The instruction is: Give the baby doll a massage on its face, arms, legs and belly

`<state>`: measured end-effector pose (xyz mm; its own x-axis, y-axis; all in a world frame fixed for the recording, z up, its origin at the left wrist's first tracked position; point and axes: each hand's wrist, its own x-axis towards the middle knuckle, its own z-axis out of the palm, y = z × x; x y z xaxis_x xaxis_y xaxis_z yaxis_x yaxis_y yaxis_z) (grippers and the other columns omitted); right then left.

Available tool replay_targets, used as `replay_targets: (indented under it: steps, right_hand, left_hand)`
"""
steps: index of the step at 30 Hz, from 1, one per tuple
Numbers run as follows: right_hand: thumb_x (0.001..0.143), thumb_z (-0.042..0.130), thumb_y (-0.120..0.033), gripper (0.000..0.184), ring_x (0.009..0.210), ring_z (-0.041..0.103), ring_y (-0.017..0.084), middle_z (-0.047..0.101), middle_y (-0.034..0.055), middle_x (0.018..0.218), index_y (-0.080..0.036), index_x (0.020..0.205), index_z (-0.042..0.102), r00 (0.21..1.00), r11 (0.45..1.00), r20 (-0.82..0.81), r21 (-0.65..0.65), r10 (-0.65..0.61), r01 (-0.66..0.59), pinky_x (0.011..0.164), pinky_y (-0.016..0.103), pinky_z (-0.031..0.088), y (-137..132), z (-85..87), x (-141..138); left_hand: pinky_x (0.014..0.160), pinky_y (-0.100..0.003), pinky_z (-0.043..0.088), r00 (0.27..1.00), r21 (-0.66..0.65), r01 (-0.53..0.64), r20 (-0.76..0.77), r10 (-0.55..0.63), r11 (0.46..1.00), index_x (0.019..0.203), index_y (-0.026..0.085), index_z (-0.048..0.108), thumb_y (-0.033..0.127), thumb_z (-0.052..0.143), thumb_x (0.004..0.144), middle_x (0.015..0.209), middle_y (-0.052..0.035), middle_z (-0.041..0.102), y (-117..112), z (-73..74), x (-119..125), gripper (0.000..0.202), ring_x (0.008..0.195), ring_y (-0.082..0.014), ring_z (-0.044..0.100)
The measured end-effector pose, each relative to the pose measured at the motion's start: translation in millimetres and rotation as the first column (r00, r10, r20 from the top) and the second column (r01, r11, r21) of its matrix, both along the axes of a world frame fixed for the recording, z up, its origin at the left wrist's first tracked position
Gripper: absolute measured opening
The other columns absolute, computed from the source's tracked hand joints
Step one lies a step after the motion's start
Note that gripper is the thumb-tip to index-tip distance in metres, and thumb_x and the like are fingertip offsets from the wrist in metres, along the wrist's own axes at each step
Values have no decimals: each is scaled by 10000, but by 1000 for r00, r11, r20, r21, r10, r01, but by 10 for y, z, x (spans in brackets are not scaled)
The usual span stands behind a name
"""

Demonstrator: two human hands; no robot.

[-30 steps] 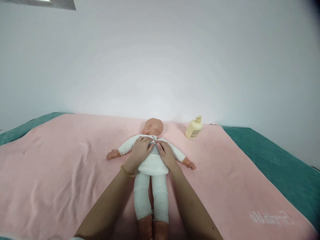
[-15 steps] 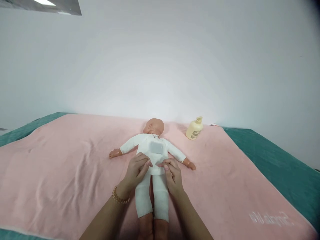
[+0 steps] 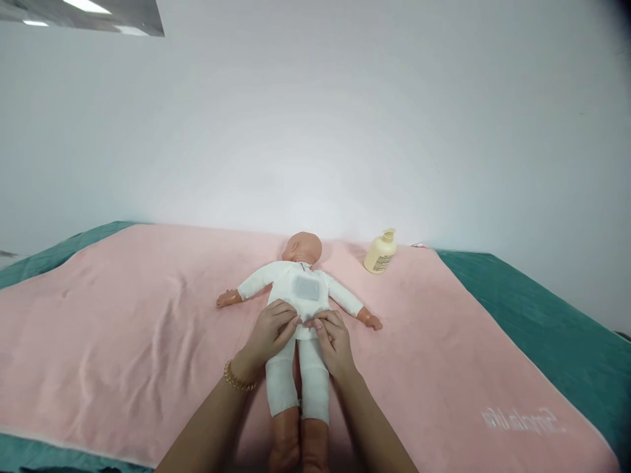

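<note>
A baby doll (image 3: 308,310) with a white cloth body lies stretched out on a pink towel, its back upward. Its bare head (image 3: 304,248) points away from me, and a grey patch (image 3: 306,288) shows on its upper back. My left hand (image 3: 271,332), with a beaded bracelet (image 3: 238,380) at the wrist, rests on the left of the lower back, fingers curled and thumb against the forefinger. On the other side my right hand (image 3: 335,341) is closed likewise. The fingertips nearly meet at the middle; whether cloth is pinched between them, I cannot tell.
A pale yellow pump bottle (image 3: 380,252) stands beyond the doll's right-hand arm. The pink towel (image 3: 434,368) lies over a green cover (image 3: 532,309). Behind rises a plain white wall (image 3: 315,118).
My right hand has shifted a little to the left, bringing its fingertips closer to the left hand's. The view has moved slightly; doll and bottle lie as before.
</note>
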<state>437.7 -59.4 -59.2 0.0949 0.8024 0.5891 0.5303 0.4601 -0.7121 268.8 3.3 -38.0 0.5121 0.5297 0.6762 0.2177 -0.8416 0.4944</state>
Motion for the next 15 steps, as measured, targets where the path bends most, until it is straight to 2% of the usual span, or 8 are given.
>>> replay_targets:
  steps: [6, 15]
  right_hand:
    - [964, 438, -325, 288, 1049, 539, 232, 633, 71, 1072, -257, 1059, 701, 999, 999, 26, 22, -41, 40, 924, 411, 414, -5, 12, 6]
    - [969, 442, -329, 283, 946, 569, 218, 671, 48, 948, -249, 968, 713, 998, 998, 60, -46, -28, 30, 886, 401, 399, 60, -10, 21]
  left_hand:
    - [795, -346, 451, 998, 1, -66, 6, 66, 998, 900, 195, 649, 199, 461, 940, 910, -56, 646, 4, -21, -12, 192, 876, -184, 560]
    - [805, -343, 453, 992, -29, -83, -93, 80, 996, 856, 186, 630, 199, 492, 927, 890, -47, 651, 55, -52, 29, 156, 875, -184, 556]
